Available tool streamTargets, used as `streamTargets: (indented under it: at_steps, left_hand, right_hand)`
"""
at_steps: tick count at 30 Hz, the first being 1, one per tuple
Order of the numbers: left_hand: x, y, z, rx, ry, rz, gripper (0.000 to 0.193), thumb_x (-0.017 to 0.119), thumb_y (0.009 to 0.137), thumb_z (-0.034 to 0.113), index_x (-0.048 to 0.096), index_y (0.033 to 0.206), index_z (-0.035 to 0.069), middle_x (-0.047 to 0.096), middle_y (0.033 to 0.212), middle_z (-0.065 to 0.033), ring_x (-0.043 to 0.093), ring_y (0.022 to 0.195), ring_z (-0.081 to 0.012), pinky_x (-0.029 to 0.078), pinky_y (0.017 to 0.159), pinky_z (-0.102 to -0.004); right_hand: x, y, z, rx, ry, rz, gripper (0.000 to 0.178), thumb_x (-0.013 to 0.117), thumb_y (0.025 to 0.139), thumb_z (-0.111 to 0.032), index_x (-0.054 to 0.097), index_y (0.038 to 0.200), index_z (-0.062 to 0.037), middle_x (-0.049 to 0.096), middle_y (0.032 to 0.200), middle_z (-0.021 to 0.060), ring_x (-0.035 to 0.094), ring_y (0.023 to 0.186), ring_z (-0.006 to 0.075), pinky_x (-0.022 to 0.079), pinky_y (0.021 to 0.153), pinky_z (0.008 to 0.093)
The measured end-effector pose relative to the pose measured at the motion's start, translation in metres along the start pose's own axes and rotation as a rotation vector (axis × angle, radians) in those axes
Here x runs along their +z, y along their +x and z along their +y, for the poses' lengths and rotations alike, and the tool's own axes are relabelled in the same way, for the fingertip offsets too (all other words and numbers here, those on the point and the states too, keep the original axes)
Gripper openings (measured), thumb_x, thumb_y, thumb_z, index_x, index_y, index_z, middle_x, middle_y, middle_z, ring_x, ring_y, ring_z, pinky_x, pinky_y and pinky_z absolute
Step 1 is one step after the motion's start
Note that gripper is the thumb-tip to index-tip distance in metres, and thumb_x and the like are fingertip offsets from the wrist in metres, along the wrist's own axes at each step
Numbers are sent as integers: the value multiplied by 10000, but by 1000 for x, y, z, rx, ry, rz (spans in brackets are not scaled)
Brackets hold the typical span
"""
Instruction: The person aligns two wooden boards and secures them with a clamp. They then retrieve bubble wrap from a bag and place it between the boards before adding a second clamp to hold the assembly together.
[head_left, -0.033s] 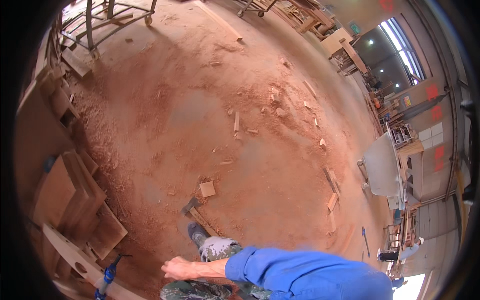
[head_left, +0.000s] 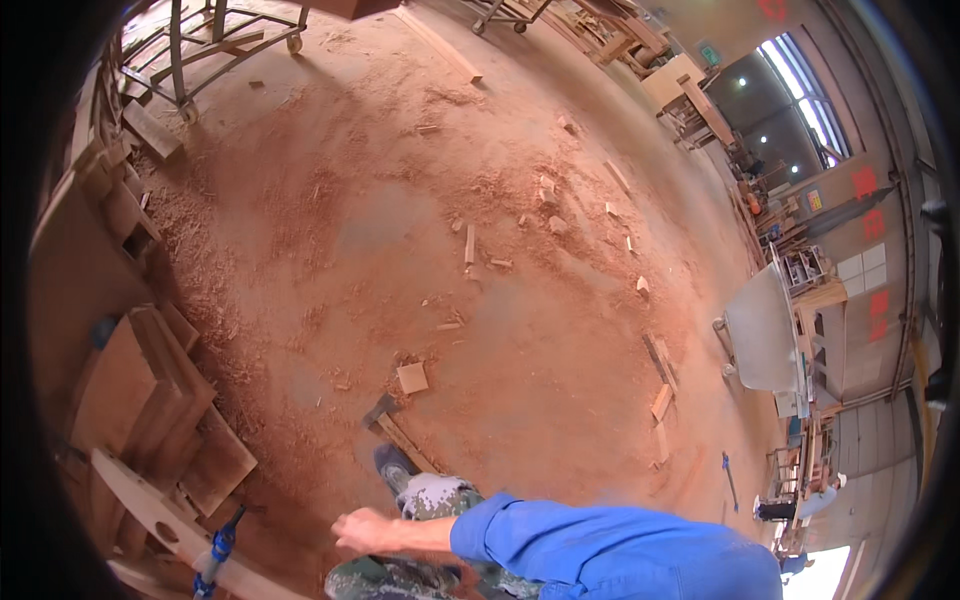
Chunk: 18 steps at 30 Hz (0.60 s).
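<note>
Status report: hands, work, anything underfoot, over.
Right hand curled near camouflage trousers; left hand out of view. Blue tool at curved wooden board. Axe on floor beside shoe.

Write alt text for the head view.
A loosely curled bare right hand extends from a blue sleeve above camouflage trousers, near a curved wooden board with a blue clamp. On the dusty workshop floor, strewn with wood scraps, a hatchet lies beside a dark shoe; wooden boards are stacked at left.

Red characters (head_left: 878, 304) stand on the wall (head_left: 878, 356), seemingly too blurred to read.
</note>
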<state>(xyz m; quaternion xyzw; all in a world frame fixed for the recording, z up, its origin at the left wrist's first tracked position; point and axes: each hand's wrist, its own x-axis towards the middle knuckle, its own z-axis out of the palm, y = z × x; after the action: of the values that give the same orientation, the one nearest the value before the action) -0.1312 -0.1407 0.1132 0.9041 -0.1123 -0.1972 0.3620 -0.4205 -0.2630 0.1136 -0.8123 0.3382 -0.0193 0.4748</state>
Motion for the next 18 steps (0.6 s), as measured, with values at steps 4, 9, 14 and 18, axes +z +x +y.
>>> streamTargets:
  at_steps: [4, 9, 14, 18]
  left_hand:
    - [-34, -102, 54, -63, -6, -249, 535, 499, 981, 468, 554, 1295, 39, 598, 1198, -111, 560, 1087, -217, 465, 926, -354]
    - [-49, -256, 267, -252, -445, -1250, 580, 390, 1035, 478, 500, 1322, -13, 545, 1301, -144, 536, 1201, -278, 427, 1037, -427]
    - [-126, -396, 420, -169, -914, -1794, 688, 573, 965, 449, 373, 1410, -36, 517, 1348, -172, 539, 1221, -299, 426, 1049, -435]
    - [-180, -450, 451, -161, -655, -1841, 589, 617, 963, 311, 401, 1392, -31, 532, 1322, -162, 548, 1197, -277, 443, 1040, -401]
  right_hand:
    - [-81, -91, -68, 220, 256, 106, 413, 513, 986, -388, 581, 1198, -40, 634, 1065, 192, 623, 968, 396, 514, 803, 462]
    - [-232, -153, -202, 329, 995, 641, 612, 407, 1022, -498, 466, 1369, 3, 608, 1276, 154, 569, 1213, 251, 424, 1030, 350]
    - [-308, -210, -305, -167, 1275, 788, 712, 312, 1019, -547, 304, 1475, 0, 484, 1406, 154, 479, 1292, 227, 329, 1126, 365]
    - [-366, -315, -378, -222, 1230, 829, 785, 282, 993, -615, 242, 1501, -17, 473, 1395, 174, 492, 1258, 235, 326, 1146, 378]
